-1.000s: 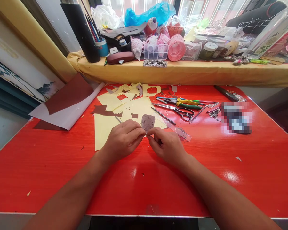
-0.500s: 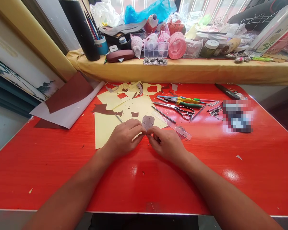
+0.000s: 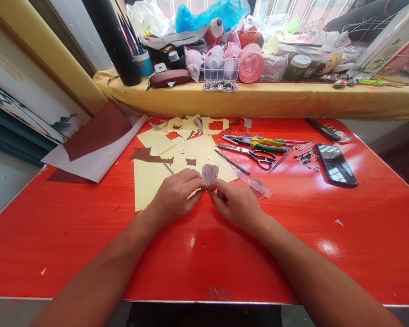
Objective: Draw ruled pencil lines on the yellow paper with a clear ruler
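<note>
Brownish-grey patch (image 3: 210, 171): thin, fine-grained, corners looking blunt, a few small shiny metal pieces dotting its face. It is standing out above the fingers, left of the steel scissors (image 3: 249, 153) and nearer the person. Left hand (image 3: 180, 193) and right hand (image 3: 236, 200) are pinching its near edge, fingers drawn together, contact partly hidden. Flat yellow sheet (image 3: 146, 186) lying left of the scissors; clear ruler (image 3: 259, 186) lying on their near side; glossy red surface (image 3: 204, 272) spreading beneath.
</note>
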`<state>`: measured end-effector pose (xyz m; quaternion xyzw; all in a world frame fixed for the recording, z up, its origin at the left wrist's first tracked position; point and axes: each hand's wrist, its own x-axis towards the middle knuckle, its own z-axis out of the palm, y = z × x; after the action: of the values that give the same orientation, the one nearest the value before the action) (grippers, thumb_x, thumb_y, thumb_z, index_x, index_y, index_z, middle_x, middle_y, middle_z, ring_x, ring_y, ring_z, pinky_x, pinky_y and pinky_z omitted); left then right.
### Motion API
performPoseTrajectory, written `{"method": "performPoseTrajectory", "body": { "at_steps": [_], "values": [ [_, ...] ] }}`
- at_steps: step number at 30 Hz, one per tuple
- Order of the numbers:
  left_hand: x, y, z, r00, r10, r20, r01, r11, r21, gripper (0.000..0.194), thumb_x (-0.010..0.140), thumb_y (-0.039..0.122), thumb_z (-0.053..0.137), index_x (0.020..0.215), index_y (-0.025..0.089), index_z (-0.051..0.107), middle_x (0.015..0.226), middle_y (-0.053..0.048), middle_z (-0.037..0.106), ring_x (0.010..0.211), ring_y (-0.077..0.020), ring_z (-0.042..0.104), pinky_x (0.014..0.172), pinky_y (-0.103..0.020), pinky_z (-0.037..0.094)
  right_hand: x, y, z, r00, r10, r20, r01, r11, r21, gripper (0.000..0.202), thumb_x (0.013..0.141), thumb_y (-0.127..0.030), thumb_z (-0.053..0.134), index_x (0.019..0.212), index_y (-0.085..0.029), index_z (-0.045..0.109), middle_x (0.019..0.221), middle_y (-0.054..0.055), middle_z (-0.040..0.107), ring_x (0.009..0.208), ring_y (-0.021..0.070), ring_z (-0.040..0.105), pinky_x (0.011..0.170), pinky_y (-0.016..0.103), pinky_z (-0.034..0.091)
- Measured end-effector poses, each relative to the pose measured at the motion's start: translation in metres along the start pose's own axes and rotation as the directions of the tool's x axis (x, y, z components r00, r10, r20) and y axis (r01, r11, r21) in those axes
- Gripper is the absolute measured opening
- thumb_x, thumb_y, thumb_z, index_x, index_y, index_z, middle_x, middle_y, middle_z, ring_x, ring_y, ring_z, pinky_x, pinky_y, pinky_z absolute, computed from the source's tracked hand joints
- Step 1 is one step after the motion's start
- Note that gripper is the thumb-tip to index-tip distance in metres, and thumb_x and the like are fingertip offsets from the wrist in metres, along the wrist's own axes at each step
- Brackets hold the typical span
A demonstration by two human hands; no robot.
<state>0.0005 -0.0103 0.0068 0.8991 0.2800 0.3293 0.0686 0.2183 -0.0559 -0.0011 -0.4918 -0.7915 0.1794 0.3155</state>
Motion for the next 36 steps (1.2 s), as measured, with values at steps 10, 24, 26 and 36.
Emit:
{"method": "performPoseTrajectory", "body": {
  "at_steps": [10,24,26,36],
  "values": [
    [0.0023,0.0052,-0.0013,0.997,-0.077,0.017,0.079,0.993,-0.084,0.014,0.094,0.009,0.060,0.093,0.022,0.065,0.087,-0.001,0.068,0.081,-0.0170,0.063,0.069,-0.029,0.049,0.0006,-0.0024,-0.0014,0.998,0.040,0.054,-0.038,0.999,-0.031,0.016,0.101,-0.020,0.053,0.107,-0.022,0.068,0.062,-0.004,0.059,0.054,0.0152,0.050,0.057,0.026,0.027],
    [0.0003,0.0023,0.0022,0.999,-0.033,-0.032,0.032,0.998,-0.052,0.011,0.100,0.012,0.063,0.098,0.022,0.065,0.094,-0.003,0.071,0.087,-0.0182,0.067,0.072,-0.030,0.051,0.0018,-0.0030,-0.0023,0.996,0.083,0.029,-0.083,0.996,-0.023,0.015,0.100,-0.020,0.055,0.103,-0.023,0.069,0.060,-0.004,0.057,0.053,0.0149,0.048,0.058,0.027,0.026],
    [-0.0001,0.0013,0.0022,0.998,-0.041,-0.050,0.038,0.998,-0.054,0.011,0.100,0.012,0.066,0.102,0.022,0.067,0.095,-0.003,0.071,0.086,-0.0178,0.067,0.072,-0.029,0.052,0.0020,-0.0031,-0.0024,0.996,0.087,0.015,-0.087,0.996,-0.004,0.015,0.101,-0.021,0.055,0.102,-0.023,0.070,0.060,-0.004,0.058,0.053,0.0146,0.048,0.058,0.027,0.027],
    [0.0005,0.0015,0.0017,0.994,-0.101,-0.044,0.096,0.989,-0.113,0.008,0.101,0.015,0.067,0.103,0.022,0.069,0.097,-0.003,0.069,0.090,-0.0182,0.068,0.074,-0.029,0.054,0.0026,-0.0021,-0.0025,0.997,0.080,0.004,-0.080,0.997,0.008,0.016,0.101,-0.020,0.055,0.102,-0.022,0.071,0.062,-0.003,0.060,0.055,0.0147,0.050,0.059,0.027,0.029]
  ]
}}
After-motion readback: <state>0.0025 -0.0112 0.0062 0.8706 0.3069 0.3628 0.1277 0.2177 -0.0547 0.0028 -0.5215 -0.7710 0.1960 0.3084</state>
